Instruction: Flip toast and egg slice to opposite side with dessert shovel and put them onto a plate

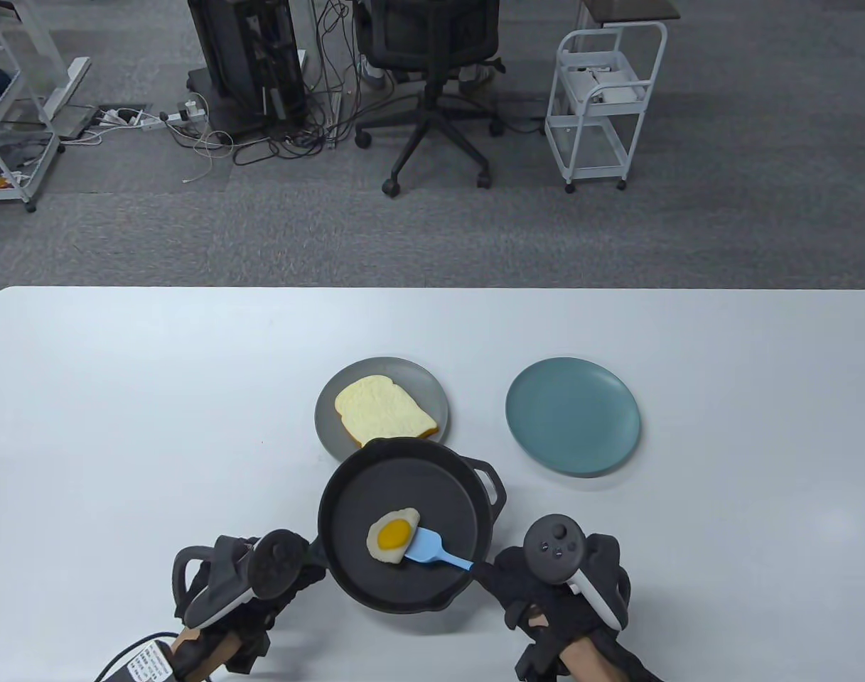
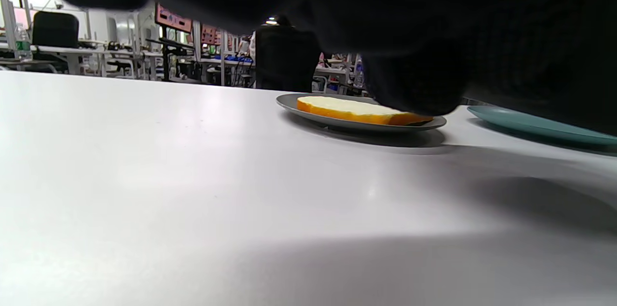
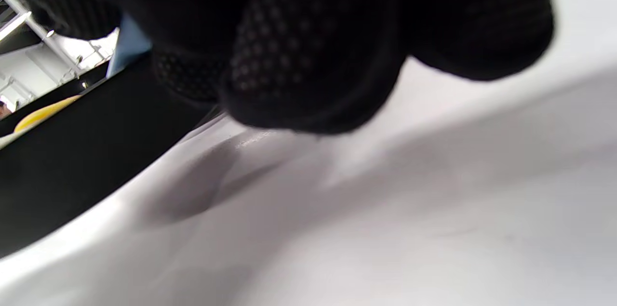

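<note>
So the step in hand looks like getting the shovel under the egg, and I'd say the trick is to keep the blade flat against the pan floor and slide it all the way under before tipping, otherwise that floppy egg probably folds or slips off the edge. Going left to right: the left hand (image 1: 251,579) sits at the near-left rim of the skillet (image 1: 404,522), right where the long handle should be, fingers seemingly curled round it to steady the pan, though the tracker covers most of them so I can't say how tight that grip is. The toast (image 1: 384,415) is already lying on the grey plate (image 1: 329,426) just behind the pan, so that half seems sorted. The egg slice (image 1: 393,536) lies yolk-up in the middle of the skillet, with the blue dessert shovel (image 1: 432,548) touching its right edge, blade tip maybe just tucked under. The right hand (image 1: 560,590) comes in low from the near-right, fingers pinched round the end of the shovel's handle, wrist close to the table. The teal plate (image 1: 573,425) waits beyond it, nothing on it yet.
</note>
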The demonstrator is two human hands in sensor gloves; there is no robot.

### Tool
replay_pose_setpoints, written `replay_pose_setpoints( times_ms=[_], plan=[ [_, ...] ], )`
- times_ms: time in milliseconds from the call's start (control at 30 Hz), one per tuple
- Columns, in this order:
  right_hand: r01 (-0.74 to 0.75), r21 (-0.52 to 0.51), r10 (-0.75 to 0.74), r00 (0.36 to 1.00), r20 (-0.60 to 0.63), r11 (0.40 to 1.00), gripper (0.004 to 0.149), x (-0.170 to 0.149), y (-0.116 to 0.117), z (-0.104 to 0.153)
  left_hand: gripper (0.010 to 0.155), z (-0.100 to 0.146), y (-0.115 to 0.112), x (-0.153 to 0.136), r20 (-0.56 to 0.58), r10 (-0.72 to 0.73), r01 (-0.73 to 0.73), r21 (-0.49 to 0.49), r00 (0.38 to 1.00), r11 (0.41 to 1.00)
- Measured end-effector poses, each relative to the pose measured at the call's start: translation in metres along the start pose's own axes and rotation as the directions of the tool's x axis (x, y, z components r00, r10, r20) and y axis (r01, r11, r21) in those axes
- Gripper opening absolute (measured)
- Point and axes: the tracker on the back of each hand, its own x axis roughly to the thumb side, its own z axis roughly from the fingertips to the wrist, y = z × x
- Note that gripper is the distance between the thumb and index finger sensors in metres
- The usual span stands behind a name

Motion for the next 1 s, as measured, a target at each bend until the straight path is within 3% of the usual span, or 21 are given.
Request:
replay_pose_setpoints(
  times_ms=[200,333,500,667,1000],
  plan=[
    [0.093,-0.063,-0.097,0.994,-0.060,0.994,0.052,-0.009,-0.007,-0.001,0.042,0.004,0.001,0.005,0.004,-0.070,0.070,0.050,0.998,0.996],
    [0.032,-0.061,-0.036,0.997,-0.065,0.998,0.051,-0.013,-0.005,-0.007,0.042,0.006,0.002,0.007,0.005,-0.090,0.089,0.094,0.996,0.992],
    [0.081,-0.042,-0.083,0.995,-0.059,0.996,0.051,-0.016,-0.003,-0.010,0.042,0.008,0.003,0.010,0.010,-0.122,0.121,0.104,0.992,0.987],
    [-0.010,-0.103,0.010,1.000,-0.002,0.995,0.050,-0.008,-0.003,-0.008,0.043,0.010,0.002,0.014,0.022,-0.142,0.139,0.113,0.990,0.984],
    [0.054,-0.041,-0.055,0.998,-0.018,0.998,0.050,-0.008,0.003,-0.011,0.043,0.012,0.000,0.021,0.042,-0.194,0.187,0.128,0.980,0.974]
  ],
)
